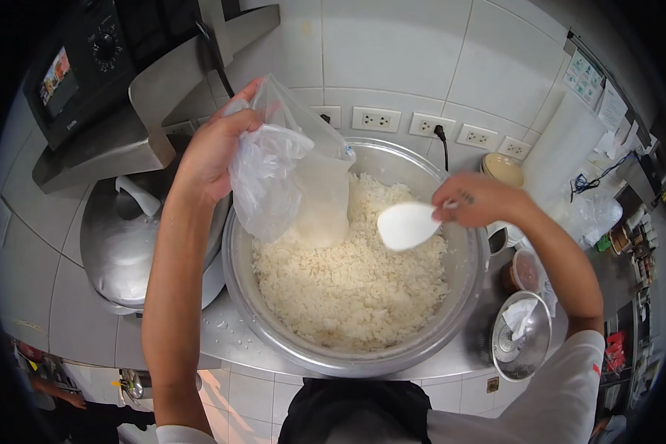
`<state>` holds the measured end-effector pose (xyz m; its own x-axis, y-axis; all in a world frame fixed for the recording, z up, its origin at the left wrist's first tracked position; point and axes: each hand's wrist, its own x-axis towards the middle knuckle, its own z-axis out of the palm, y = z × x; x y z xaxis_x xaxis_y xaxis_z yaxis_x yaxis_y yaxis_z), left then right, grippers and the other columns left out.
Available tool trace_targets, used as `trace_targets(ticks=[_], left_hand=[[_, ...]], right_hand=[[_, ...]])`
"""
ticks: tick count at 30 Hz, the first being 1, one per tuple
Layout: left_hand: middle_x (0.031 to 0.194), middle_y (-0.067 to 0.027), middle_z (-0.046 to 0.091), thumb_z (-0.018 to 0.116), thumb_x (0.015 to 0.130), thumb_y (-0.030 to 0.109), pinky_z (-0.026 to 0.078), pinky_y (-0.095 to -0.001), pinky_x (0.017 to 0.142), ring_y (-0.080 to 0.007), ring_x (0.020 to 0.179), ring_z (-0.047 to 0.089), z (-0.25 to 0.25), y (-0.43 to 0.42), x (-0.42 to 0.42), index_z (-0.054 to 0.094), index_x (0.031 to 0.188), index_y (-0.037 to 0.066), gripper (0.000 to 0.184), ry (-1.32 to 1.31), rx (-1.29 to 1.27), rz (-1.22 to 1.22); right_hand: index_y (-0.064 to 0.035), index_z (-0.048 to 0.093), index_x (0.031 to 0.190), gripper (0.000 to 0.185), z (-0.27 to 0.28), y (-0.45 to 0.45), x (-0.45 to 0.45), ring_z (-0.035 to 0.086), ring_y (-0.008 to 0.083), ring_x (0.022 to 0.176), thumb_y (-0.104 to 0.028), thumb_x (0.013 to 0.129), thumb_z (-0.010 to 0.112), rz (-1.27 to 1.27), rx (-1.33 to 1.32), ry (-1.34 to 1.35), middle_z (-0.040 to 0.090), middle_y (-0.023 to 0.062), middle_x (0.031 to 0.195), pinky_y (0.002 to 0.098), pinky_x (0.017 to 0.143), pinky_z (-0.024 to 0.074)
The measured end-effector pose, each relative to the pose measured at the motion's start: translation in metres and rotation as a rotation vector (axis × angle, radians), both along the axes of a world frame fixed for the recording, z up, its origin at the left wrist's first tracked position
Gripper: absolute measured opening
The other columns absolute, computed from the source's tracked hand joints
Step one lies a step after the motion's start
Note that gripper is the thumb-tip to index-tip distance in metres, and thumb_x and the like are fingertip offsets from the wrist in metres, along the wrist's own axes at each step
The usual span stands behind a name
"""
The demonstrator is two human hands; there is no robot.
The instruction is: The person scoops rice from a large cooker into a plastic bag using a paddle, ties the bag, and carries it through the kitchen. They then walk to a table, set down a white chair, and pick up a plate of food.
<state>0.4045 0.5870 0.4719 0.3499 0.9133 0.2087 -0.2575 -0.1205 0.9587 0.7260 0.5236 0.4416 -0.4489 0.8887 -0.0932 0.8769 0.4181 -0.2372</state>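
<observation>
A large metal pot point(238, 305) full of cooked white rice point(351, 292) stands in front of me on the counter. My left hand point(213, 152) grips the top of a clear plastic bag point(277, 166) over the pot's far left side. The bag's lower part looks pale and filled, and hangs against the rice. My right hand point(482, 201) is closed round the handle of a white rice paddle point(407, 226). The paddle's blade is over the right part of the rice, and I see no rice on it; whether it touches the rice below, I cannot tell.
A lidded metal cooker point(118, 248) stands left of the pot, below a metal shelf bearing a microwave point(74, 81). To the right are a wire strainer point(524, 351) and a lidded tub point(524, 268). Wall sockets point(376, 119) run behind; a person's hand shows at lower left.
</observation>
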Motion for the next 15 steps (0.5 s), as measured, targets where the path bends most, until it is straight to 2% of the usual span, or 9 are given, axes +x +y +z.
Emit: trace_targets(ticks=[4,6,10,12,13,15], left_hand=[[0.127,-0.0180,0.041,0.044,0.071,0.002,0.045,-0.0272,0.078,-0.0163,0.087,0.055,-0.002,0.001,0.001,0.027,0.134,0.005,0.065,-0.030,-0.023,0.007],[0.126,-0.0175,0.041,0.044,0.071,0.002,0.045,-0.0271,0.077,-0.0160,0.087,0.055,-0.001,0.000,0.001,0.027,0.134,0.005,0.065,-0.017,-0.022,0.011],[0.123,-0.0151,0.044,0.044,0.071,0.003,0.045,-0.0272,0.078,-0.0155,0.087,0.054,-0.002,-0.003,-0.001,0.029,0.133,0.004,0.064,0.014,0.006,0.039],[0.121,-0.0142,0.046,0.045,0.071,0.004,0.044,-0.0271,0.078,-0.0153,0.087,0.054,-0.002,-0.007,0.000,0.030,0.133,0.004,0.064,0.008,0.000,0.055],[0.119,-0.0133,0.047,0.045,0.071,0.004,0.044,-0.0270,0.078,-0.0152,0.087,0.054,-0.002,-0.009,0.000,0.031,0.132,0.004,0.063,0.001,0.000,0.066],[0.117,-0.0126,0.048,0.046,0.071,0.005,0.044,-0.0268,0.078,-0.0148,0.087,0.054,-0.003,-0.010,-0.001,0.031,0.132,0.004,0.063,0.002,-0.009,0.077]], right_hand=[[-0.0104,0.062,0.092,0.023,-0.071,-0.002,-0.005,0.059,0.0270,0.078,-0.029,0.079,0.057,0.105,-0.174,0.036,0.062,0.0108,0.080,0.0358,0.071,0.0460],[-0.0115,0.063,0.090,0.022,-0.084,-0.005,-0.023,0.060,0.0266,0.077,-0.030,0.080,0.056,0.174,-0.337,-0.103,0.062,0.0080,0.078,0.0363,0.068,0.0459],[-0.0118,0.063,0.088,0.020,-0.086,-0.010,-0.049,0.060,0.0264,0.074,-0.029,0.082,0.054,0.229,-0.485,-0.185,0.061,0.0066,0.074,0.0377,0.064,0.0449],[-0.0063,0.062,0.083,0.021,-0.088,-0.014,-0.057,0.057,0.0259,0.064,-0.025,0.083,0.053,0.254,-0.559,-0.130,0.059,0.0101,0.068,0.0374,0.057,0.0416],[-0.0063,0.062,0.083,0.021,-0.097,-0.012,-0.056,0.057,0.0259,0.064,-0.025,0.083,0.053,0.261,-0.563,-0.134,0.059,0.0101,0.068,0.0374,0.057,0.0416],[-0.0009,0.059,0.078,0.024,-0.118,-0.005,-0.053,0.050,0.0233,0.053,-0.023,0.084,0.052,0.372,-0.679,0.013,0.055,0.0115,0.060,0.0359,0.052,0.0372]])
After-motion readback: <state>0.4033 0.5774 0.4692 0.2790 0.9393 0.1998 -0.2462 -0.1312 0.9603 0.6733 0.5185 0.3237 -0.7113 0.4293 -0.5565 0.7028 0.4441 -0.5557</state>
